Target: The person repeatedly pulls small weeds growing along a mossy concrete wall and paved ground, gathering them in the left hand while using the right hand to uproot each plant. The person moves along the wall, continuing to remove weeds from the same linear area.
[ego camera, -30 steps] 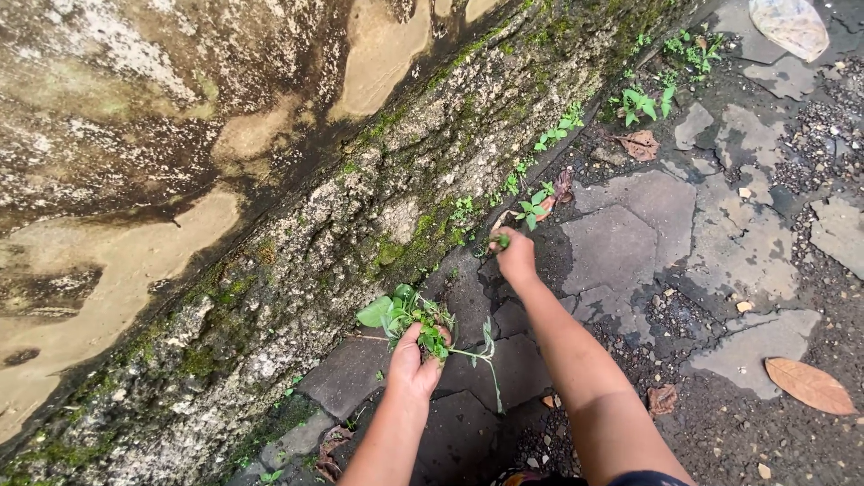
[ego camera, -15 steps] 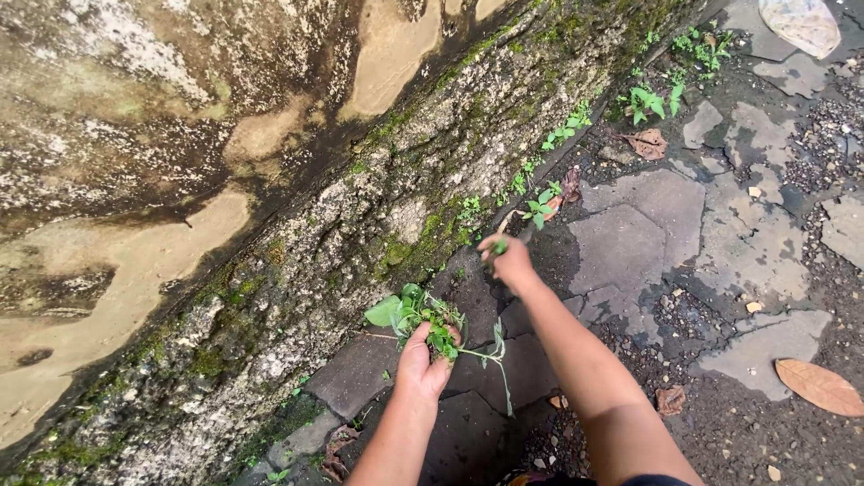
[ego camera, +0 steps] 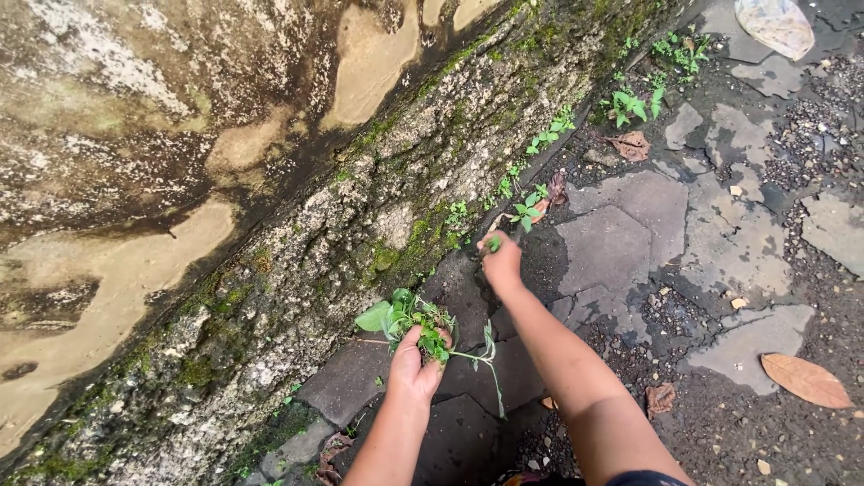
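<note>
Item: my left hand (ego camera: 416, 364), fingers curled shut around a bunch of pulled weeds (ego camera: 409, 317), broad green leaves on top, one long stem trailing down past the wrist over the dark paving.

Item: my right hand (ego camera: 500, 258), stretched forward to the foot of the mossy wall (ego camera: 297, 270), fingertips pinched closed on a small green sprig (ego camera: 493, 242) growing at the seam where wall meets ground.

Item: more small weeds (ego camera: 531, 209) just beyond that hand, in a line along the same seam; a larger clump (ego camera: 630, 104) farther up.

Item: cracked stone slabs (ego camera: 630, 225), wet and dark, loose gravel between them; a dry brown leaf (ego camera: 804, 379) lies well apart to the right.

Risks, as I judge them: the sprig may snap at the stem and leave its root in the crack, the grip being high on the leaves. The trailing stem could slip from the bunch, as the left hand holds it loosely. Wet moss and slick slabs may cost me my footing.
</note>
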